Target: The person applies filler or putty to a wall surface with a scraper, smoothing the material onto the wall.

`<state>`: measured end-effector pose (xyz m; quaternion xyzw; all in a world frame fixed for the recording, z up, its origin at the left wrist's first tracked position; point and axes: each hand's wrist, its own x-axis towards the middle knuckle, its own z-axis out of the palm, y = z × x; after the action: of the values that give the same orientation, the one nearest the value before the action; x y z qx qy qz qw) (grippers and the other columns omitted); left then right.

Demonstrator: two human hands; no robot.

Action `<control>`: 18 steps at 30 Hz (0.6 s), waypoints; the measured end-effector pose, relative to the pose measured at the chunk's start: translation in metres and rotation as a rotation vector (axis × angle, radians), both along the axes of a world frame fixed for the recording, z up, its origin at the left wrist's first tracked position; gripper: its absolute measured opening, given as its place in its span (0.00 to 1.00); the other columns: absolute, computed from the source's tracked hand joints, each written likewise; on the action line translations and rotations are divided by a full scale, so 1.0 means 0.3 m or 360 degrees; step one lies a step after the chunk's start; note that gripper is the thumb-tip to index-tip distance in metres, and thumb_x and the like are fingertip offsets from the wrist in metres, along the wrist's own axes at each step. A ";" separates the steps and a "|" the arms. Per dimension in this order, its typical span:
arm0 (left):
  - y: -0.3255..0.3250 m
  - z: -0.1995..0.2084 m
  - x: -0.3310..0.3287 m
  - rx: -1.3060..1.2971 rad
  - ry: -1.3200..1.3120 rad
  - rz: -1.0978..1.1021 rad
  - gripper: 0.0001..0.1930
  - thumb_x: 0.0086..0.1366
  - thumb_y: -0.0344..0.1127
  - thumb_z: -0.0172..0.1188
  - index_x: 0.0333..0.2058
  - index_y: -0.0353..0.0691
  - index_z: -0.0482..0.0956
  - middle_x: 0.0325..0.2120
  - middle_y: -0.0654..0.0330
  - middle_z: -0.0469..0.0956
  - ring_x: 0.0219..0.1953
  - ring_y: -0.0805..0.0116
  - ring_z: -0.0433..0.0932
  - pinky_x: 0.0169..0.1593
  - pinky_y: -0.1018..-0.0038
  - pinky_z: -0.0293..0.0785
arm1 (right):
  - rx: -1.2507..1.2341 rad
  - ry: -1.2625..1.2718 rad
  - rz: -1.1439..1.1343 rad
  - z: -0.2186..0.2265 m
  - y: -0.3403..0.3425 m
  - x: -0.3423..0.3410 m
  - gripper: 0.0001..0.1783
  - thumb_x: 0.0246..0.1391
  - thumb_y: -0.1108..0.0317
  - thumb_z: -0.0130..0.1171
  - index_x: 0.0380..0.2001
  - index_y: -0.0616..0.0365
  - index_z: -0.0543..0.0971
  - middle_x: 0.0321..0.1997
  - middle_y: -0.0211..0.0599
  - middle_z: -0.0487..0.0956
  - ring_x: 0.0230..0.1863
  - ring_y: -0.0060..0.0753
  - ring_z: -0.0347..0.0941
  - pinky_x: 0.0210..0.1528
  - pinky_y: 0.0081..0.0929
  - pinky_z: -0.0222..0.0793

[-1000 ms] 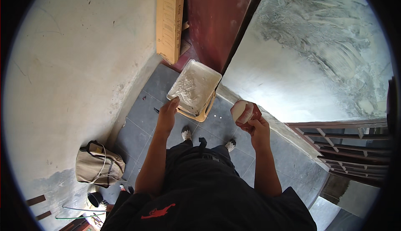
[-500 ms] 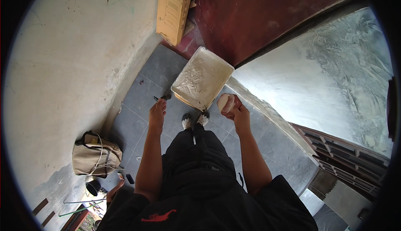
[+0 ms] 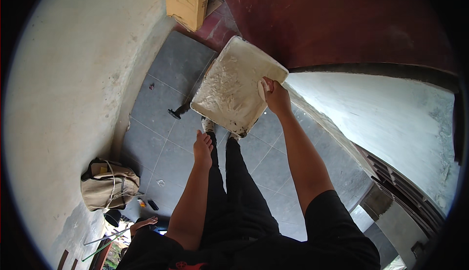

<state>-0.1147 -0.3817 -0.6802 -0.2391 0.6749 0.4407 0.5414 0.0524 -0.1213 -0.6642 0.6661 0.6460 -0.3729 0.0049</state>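
A pale, stained wall [image 3: 83,74] curves down the far left side. At its foot sits a beige bag [image 3: 110,187] with dark trim and a light cord across its front. Just below the bag is a small black bucket [image 3: 112,216], partly cut off from view. A slim dark object [image 3: 153,205] lies nearby on the grey tiled floor [image 3: 161,82]. Higher up, a cardboard box [image 3: 188,1] stands at the end of the wall.

The left hand [image 3: 203,148] hangs above the floor, near the lower left corner of the tray [image 3: 235,41] but apart from it. Its fingers are released and slightly bent. The tray is pale and rectangular, set at an angle in front of the person's feet, with white paste [image 3: 222,91] spread unevenly over its inside.

Above the tray's right part is a small flat tool [image 3: 261,91] with a whitish face. The right hand [image 3: 276,97] is grasping it with bent fingers; whether the tool touches the paste I cannot tell. Beyond the tray rises a dark red panel [image 3: 342,25], and at far right is a whitish wall [image 3: 381,108] with a dark slatted frame [image 3: 405,177] below it.
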 end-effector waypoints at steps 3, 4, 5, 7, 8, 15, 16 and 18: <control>0.028 -0.038 0.034 0.0022 0.0120 -0.0029 0.43 0.72 0.66 0.40 0.67 0.30 0.59 0.67 0.46 0.63 0.69 0.54 0.61 0.71 0.61 0.52 | 0.0010 -0.0132 0.0323 -0.018 0.036 -0.044 0.15 0.59 0.65 0.52 0.47 0.59 0.75 0.41 0.55 0.82 0.45 0.60 0.79 0.47 0.52 0.74; 0.038 -0.047 0.049 0.0049 0.0143 -0.0028 0.44 0.71 0.67 0.40 0.67 0.30 0.58 0.67 0.46 0.62 0.70 0.54 0.60 0.71 0.61 0.51 | -0.0009 -0.0152 0.0310 -0.047 0.033 -0.035 0.15 0.59 0.65 0.52 0.47 0.59 0.75 0.41 0.55 0.82 0.45 0.60 0.79 0.47 0.52 0.74; 0.051 -0.056 0.059 0.0035 0.0122 -0.0041 0.44 0.71 0.67 0.40 0.67 0.30 0.58 0.67 0.46 0.62 0.70 0.54 0.60 0.71 0.61 0.51 | 0.0051 -0.0119 0.0343 -0.072 0.032 -0.025 0.15 0.60 0.63 0.53 0.46 0.59 0.75 0.40 0.56 0.82 0.44 0.61 0.79 0.46 0.52 0.74; 0.068 -0.075 0.062 0.0006 -0.0151 0.0128 0.46 0.71 0.68 0.40 0.67 0.28 0.58 0.67 0.44 0.61 0.70 0.53 0.59 0.71 0.60 0.52 | 0.0094 -0.0087 0.0372 -0.099 0.008 -0.031 0.15 0.61 0.61 0.54 0.45 0.59 0.75 0.39 0.57 0.82 0.43 0.63 0.78 0.45 0.51 0.73; 0.071 -0.083 0.057 -0.0011 -0.0153 0.0125 0.46 0.71 0.68 0.40 0.67 0.28 0.58 0.67 0.44 0.61 0.70 0.53 0.59 0.71 0.60 0.52 | 0.0093 -0.0099 0.0423 -0.100 -0.015 -0.047 0.15 0.58 0.65 0.53 0.46 0.59 0.75 0.39 0.56 0.82 0.43 0.62 0.79 0.46 0.52 0.74; 0.067 -0.095 0.049 -0.0020 -0.0228 0.0100 0.46 0.71 0.69 0.39 0.67 0.27 0.58 0.67 0.43 0.61 0.70 0.52 0.59 0.72 0.60 0.52 | -0.0164 0.0066 0.0300 -0.062 -0.096 -0.102 0.13 0.58 0.66 0.54 0.43 0.62 0.76 0.40 0.57 0.82 0.44 0.60 0.79 0.47 0.49 0.75; 0.075 -0.096 0.052 -0.0006 -0.0212 0.0080 0.46 0.71 0.69 0.39 0.67 0.27 0.58 0.67 0.44 0.61 0.70 0.53 0.60 0.72 0.61 0.52 | -0.0164 0.0065 0.0297 -0.072 -0.097 -0.087 0.13 0.58 0.66 0.54 0.43 0.62 0.76 0.40 0.57 0.82 0.44 0.60 0.79 0.47 0.49 0.75; 0.088 -0.096 0.055 -0.0011 -0.0174 0.0072 0.45 0.71 0.68 0.39 0.67 0.28 0.59 0.67 0.44 0.62 0.70 0.54 0.60 0.72 0.61 0.51 | 0.0013 0.0057 0.0123 -0.095 -0.099 -0.053 0.14 0.60 0.63 0.55 0.43 0.63 0.76 0.41 0.57 0.82 0.44 0.59 0.79 0.46 0.47 0.75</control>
<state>-0.0982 -0.3554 -0.7089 -0.2798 0.6404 0.4367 0.5665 0.0365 -0.1511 -0.6925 0.6338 0.6728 -0.3816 0.0051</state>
